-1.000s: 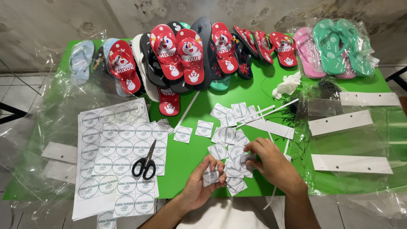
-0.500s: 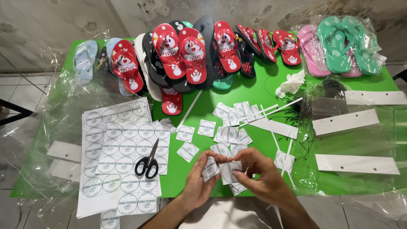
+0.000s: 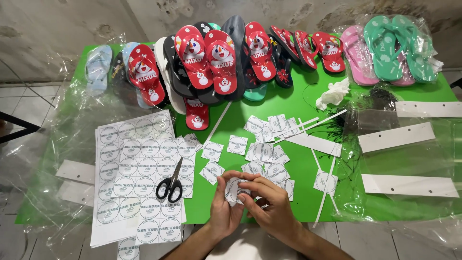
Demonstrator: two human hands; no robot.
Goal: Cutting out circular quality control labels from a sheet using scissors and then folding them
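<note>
both hands meet at the near edge of the green tabletop [image 3: 288, 103]. the left hand [image 3: 222, 208] & right hand [image 3: 269, 204] hold one small square sticker [image 3: 236, 190] w/ a round print on it. fingers of both hands are pinched shut on the sticker, left from the side, right fingers [image 3: 252, 184] over the top edge. the sticker is up off the tabletop, just in front of the person's body.

just past the hands lie more cut square stickers [image 3: 262, 151], some overlapping, spread toward the middle. thin white paper strips [image 3: 315, 143] lie beside them on the right, one long strip running down to the near edge.

left of the hands, black scissors [image 3: 171, 185] lie on a white sheet of round stickers [image 3: 139, 173], not cut yet. the sheet hangs a bit over the near edge.

right side: clear plastic bags [image 3: 385, 192] w/ white card strips [image 3: 397, 136] on them. a crumpled white paper [image 3: 333, 93] sits near the middle back.

at the back, rows of flip-flops: red ones w/ cartoon pics [image 3: 207, 60], a black one [image 3: 235, 38], a light blue one [image 3: 97, 67] far left, pink [image 3: 358, 55] & teal pairs [image 3: 392, 45] in plastic far right.
</note>
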